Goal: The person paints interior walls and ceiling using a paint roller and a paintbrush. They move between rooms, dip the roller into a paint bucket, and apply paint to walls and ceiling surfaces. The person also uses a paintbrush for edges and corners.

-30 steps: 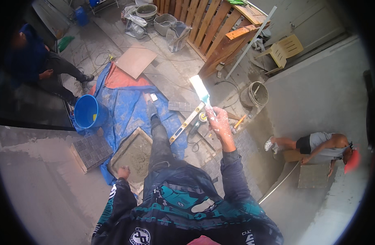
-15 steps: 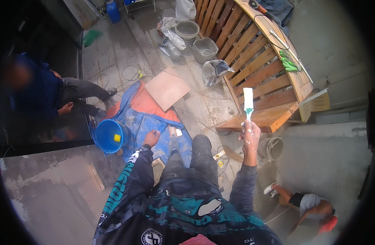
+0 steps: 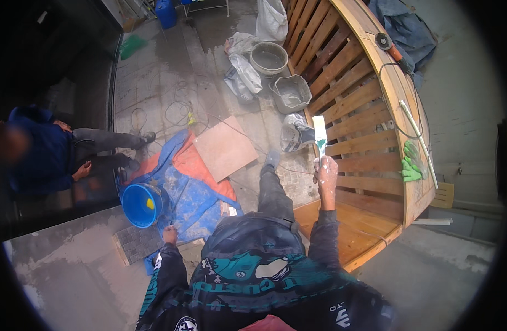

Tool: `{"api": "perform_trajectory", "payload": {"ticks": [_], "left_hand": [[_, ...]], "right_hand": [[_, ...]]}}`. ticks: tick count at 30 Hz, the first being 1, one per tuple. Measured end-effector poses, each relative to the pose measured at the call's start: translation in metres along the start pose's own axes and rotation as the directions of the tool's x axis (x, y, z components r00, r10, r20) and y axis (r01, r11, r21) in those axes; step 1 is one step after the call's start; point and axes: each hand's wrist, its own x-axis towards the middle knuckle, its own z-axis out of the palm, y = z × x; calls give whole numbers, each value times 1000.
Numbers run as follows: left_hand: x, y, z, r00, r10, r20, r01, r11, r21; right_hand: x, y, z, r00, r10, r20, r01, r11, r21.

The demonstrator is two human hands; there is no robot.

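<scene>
My right hand [image 3: 326, 174], flecked with white, is closed around the handle of a paintbrush [image 3: 319, 130]. The brush points away from me, with pale bristles and a whitish handle marked with green. It is held up in front of the slatted wooden structure. My left hand [image 3: 170, 234] hangs low on the left, near the edge of a blue tarp [image 3: 190, 190]. Its fingers are mostly hidden from above, and nothing shows in it. Beside it stands a blue bucket [image 3: 126, 212] with a yellow object [image 3: 150, 203] inside.
A square board [image 3: 226, 148] lies over the tarp. Buckets [image 3: 269, 58] and sacks [image 3: 272, 21] stand along the slatted wooden structure [image 3: 350, 118]. On its top rest green gloves [image 3: 411, 163], a pale rod [image 3: 418, 135] and an angle grinder [image 3: 394, 51]. Another person [image 3: 41, 149] sits at left.
My view has shifted forward, with one leg stepping out ahead. The brush stays in my right hand, now beside the slats. My left hand has dropped back toward my side.
</scene>
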Motion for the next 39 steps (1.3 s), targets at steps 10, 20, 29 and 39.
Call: {"api": "perform_trajectory", "payload": {"ticks": [10, 20, 29, 39], "left_hand": [[-152, 56, 137, 903, -328, 278, 430, 662, -614], [22, 283, 299, 990, 20, 140, -8, 997, -83], [364, 618, 196, 928, 360, -96, -278, 841, 464], [403, 1005, 109, 949, 262, -176, -194, 923, 331]], "right_hand": [[334, -185, 90, 858, -391, 332, 443, 892, -94], [495, -248, 180, 875, -367, 315, 391, 920, -12], [699, -321, 331, 981, -132, 145, 114, 985, 129], [819, -445, 493, 972, -173, 157, 154, 980, 122]]}}
